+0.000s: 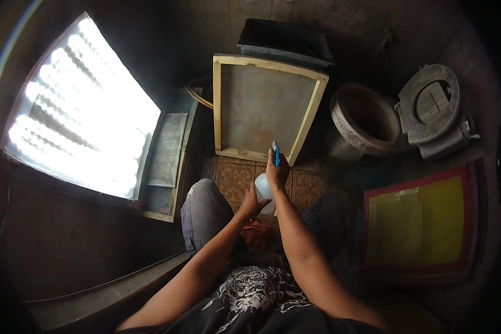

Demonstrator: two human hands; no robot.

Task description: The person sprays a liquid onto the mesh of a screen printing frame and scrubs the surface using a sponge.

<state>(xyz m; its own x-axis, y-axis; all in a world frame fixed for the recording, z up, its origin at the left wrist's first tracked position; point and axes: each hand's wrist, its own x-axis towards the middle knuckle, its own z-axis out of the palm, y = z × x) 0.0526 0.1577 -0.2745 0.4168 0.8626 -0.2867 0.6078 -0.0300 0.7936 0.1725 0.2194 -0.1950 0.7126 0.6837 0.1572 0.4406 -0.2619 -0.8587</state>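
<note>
A whitish plastic container [264, 188] is in my left hand [252, 202], whose fingers and thumb wrap its near side. My right hand [278, 169] grips a slim blue tool [277, 156] with a pale head, possibly a brush; its exact kind is unclear. The tool's head overlaps the lower edge of a wooden-framed mesh screen [229, 152] that leans upright in front of me. The mesh bears faint orange stains near its bottom. Orange cloth or similar material [255, 234] lies below my left hand, between my legs.
Behind the screen stands a dark bin [284, 52]. To the right are a round basin or pot [365, 121], a grimy lidded seat-like object [432, 104], and a red-framed yellow screen [415, 225]. At left, a bright translucent panel [83, 112] sits beside another wooden frame [179, 179]. Patterned tiles [236, 179] cover the floor.
</note>
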